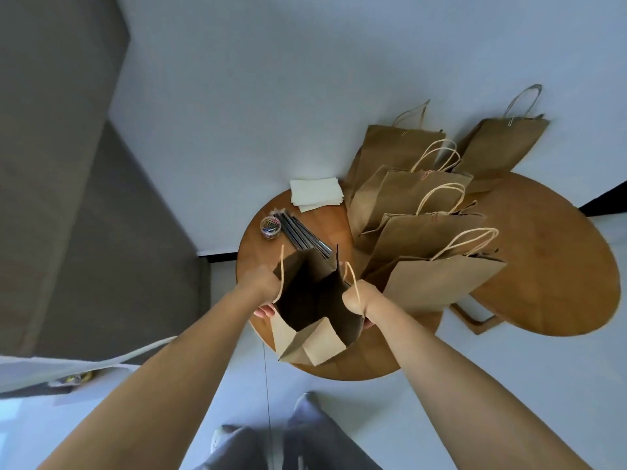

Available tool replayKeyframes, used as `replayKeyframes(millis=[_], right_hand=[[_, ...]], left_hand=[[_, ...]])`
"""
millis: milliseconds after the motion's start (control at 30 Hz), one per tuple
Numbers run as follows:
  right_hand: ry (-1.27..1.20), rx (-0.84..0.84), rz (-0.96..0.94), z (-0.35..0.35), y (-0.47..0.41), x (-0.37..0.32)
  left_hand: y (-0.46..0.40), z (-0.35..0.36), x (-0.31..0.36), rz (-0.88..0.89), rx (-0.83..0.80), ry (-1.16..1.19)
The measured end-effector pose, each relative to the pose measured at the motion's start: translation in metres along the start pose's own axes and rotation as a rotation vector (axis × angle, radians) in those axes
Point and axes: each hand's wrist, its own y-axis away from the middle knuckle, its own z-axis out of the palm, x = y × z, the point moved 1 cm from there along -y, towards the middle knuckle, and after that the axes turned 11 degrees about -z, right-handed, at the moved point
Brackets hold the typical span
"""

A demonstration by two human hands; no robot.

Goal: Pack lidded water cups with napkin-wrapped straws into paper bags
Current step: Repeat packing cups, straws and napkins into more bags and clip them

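Brown paper bag point(307, 337) on the counter point(366, 361), both hands, left point(261, 286) and right point(356, 298), gripping its rim, apparently spreading it for packing; straws point(302, 234) lie just beyond.

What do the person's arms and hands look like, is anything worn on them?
Both arms are bare from hand to the frame's edge: no sleeves, gloves, watch or rings show on the left hand or the right hand. Grey trousers show below.
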Motion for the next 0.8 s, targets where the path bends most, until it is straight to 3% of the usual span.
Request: replayKeyframes(millis=[333, 600, 800], right_hand=[[-0.138, 0.049, -0.107, -0.015, 0.015, -0.024], [0.333, 0.391, -0.296, -0.002, 0.090, -0.074], [0.473, 0.596, -0.521, 0.042, 0.164, -0.134]], left_hand=[[0.013, -0.002, 0.002, 0.098, 0.007, -0.071], [0.061, -0.035, -0.030, 0.324, 0.152, -0.134], [0.135, -0.076, -0.074, 0.561, 0.316, -0.115]])
